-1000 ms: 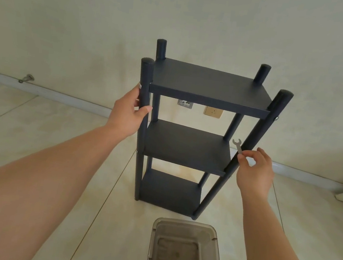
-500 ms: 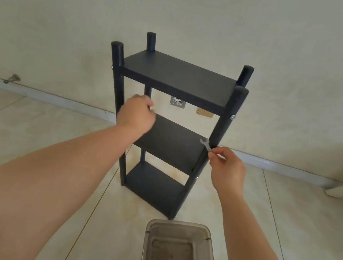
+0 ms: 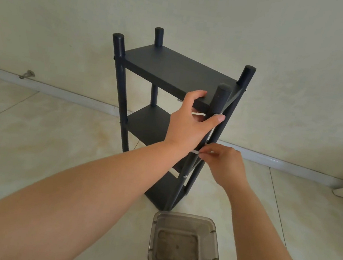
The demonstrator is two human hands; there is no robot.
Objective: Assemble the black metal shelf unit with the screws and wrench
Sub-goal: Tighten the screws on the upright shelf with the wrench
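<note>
1. Head view: black shelf unit (image 3: 179,71) upright on the floor (image 3: 37,136), long axis vertical, three shelves fitted between four posts.
2. Left hand (image 3: 191,119) gripping the top shelf's near edge beside the near right post (image 3: 216,113), thumb up on the shelf, fingers reaching to the post.
3. Right hand (image 3: 224,165) lower on that same post, pinching the wrench (image 3: 194,152), its shaft roughly level and pointing left into the post.
4. Screw head (image 3: 185,176) just below the wrench on that post; right hand nearer to it. Likely a tightening step.
5. Clear plastic container (image 3: 184,243) in front of the shelf unit's foot.
</note>
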